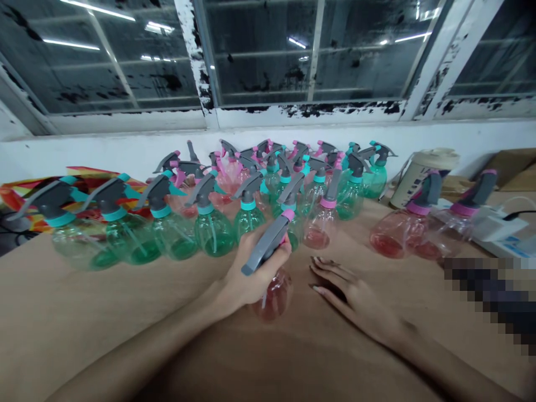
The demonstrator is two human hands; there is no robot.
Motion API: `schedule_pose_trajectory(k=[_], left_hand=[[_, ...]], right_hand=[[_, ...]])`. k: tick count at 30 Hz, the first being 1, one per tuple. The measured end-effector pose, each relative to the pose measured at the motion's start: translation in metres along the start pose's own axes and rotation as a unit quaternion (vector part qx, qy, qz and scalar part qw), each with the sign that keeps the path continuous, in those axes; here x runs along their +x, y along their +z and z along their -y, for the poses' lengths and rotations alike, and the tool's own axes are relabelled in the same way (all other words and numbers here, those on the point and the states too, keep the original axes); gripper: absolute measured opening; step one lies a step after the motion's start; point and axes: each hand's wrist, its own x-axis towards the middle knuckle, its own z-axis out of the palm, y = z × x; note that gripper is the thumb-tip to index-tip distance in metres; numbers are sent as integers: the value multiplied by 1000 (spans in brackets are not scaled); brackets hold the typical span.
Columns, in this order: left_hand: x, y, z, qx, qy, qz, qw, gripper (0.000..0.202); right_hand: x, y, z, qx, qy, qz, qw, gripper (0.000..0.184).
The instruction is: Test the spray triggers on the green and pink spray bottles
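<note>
My left hand [251, 268] is wrapped round the neck of a pink spray bottle [274, 296] with a grey trigger head and pink nozzle. The bottle stands on or just above the table in front of me; I cannot tell whether its base touches. My right hand [352, 296] rests on the tabletop to the right of that bottle, fingers stretched out and holding nothing. Behind the left hand runs a row of green spray bottles [213, 231] with turquoise collars. Another pink spray bottle [320, 226] stands just beyond my right fingertips.
More pink and green bottles crowd the back, by the white wall [125, 142]. Two pink bottles [387, 234] stand at the right, near a cream cylindrical container [422, 173] and a white power strip [502, 231]. A colourful bag [100, 178] lies behind the left bottles on the wooden table [84, 318].
</note>
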Motion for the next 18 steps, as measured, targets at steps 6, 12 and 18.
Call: schedule_pose_trajectory(k=[6,12,18], left_hand=[[0,-2,1,25,-6,-46,999,10],[0,4,1,29,23,-29,999,20],[0,1,0,-25,9,28,999,32]], right_hand=[[-6,-2,-1,-7,-6,9,1000,45],[-8,-3,-1,-16,-9,14,1000,48],[-8,-4,-3,-17,-14,29,999,49]])
